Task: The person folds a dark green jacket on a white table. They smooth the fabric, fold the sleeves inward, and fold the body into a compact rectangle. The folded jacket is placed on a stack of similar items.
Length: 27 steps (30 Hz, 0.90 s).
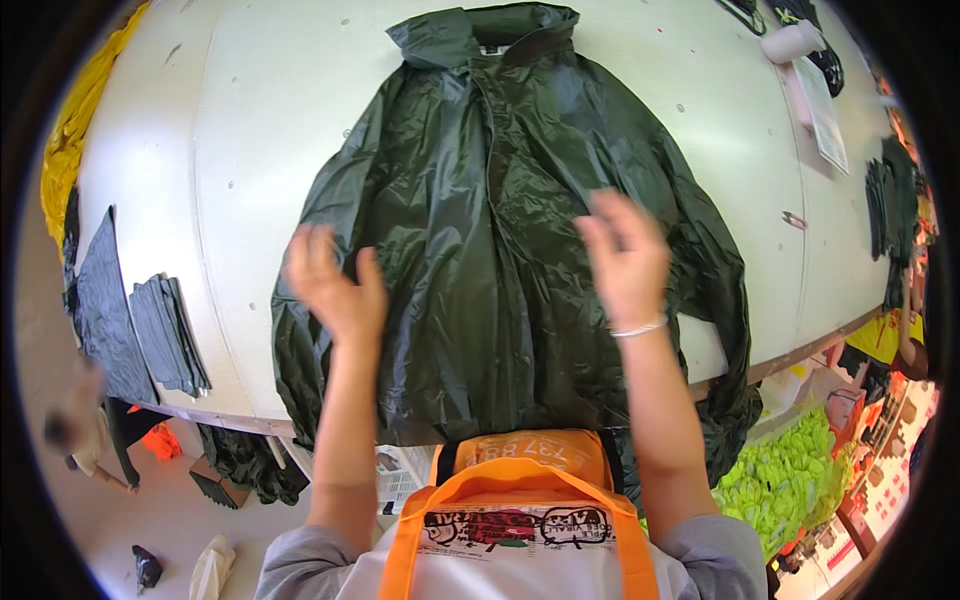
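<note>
A dark green rain jacket (450, 220) lies spread front side up on the white table, its collar at the far end and its hem at the near edge. My left hand (335, 285) is over the jacket's left side by the sleeve, fingers spread and thumb apart. Over the right front panel is my right hand (628, 260), a bracelet at its wrist; its fingers are blurred but apart, with nothing seen in them. Whether either palm touches the fabric I cannot tell.
Folded dark garments (168, 335) lie at the table's left, with yellow fabric (85, 110) beyond. A white cup (792, 42) and a paper sheet (822, 120) are at the far right. Lime-green fabric (790, 470) is heaped below the right edge. A person (85, 420) is at the left.
</note>
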Each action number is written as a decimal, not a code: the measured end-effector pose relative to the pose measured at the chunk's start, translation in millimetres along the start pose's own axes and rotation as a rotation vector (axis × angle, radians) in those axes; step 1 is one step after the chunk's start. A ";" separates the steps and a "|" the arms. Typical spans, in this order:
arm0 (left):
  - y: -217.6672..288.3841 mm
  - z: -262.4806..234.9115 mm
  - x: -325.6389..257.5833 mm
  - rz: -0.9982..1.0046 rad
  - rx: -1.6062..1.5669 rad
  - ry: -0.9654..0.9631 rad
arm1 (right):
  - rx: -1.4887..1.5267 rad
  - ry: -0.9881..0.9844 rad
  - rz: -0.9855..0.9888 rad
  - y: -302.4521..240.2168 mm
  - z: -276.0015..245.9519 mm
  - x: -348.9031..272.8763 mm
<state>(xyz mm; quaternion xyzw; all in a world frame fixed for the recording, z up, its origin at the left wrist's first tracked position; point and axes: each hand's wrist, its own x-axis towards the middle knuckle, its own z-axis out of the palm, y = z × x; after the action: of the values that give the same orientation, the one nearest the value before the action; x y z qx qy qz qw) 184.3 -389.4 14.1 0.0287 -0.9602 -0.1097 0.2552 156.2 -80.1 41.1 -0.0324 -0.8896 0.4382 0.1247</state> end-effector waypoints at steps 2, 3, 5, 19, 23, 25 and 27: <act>-40.1 -18.4 -5.1 -0.184 0.292 -0.136 | -0.521 0.149 -0.070 46.1 -67.6 8.5; -62.4 -19.3 -10.5 -0.289 0.234 -0.285 | -0.746 0.140 -0.024 94.6 -98.7 -3.7; -101.8 -10.5 -11.9 -0.416 0.140 -0.493 | -0.802 -0.033 0.183 166.9 -147.7 -19.3; -119.1 22.5 109.4 -0.165 0.308 0.011 | -1.204 0.221 -0.134 166.8 -182.1 179.0; -36.0 -30.0 -50.1 0.063 0.180 -0.408 | -0.782 -0.250 -0.209 105.7 -118.2 -24.5; -37.2 -46.8 -122.2 -0.143 0.205 -0.611 | -0.805 -0.311 0.010 117.5 -118.5 -113.5; -55.6 -52.7 -156.1 -0.181 0.236 -0.645 | -0.788 -0.323 0.198 141.6 -124.5 -160.6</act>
<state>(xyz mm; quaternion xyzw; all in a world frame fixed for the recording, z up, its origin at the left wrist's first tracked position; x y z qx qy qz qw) 346.0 -436.6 -29.4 0.1066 -0.9910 -0.0234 -0.0770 335.4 76.1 -28.7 -0.0937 -0.9895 0.0746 -0.0803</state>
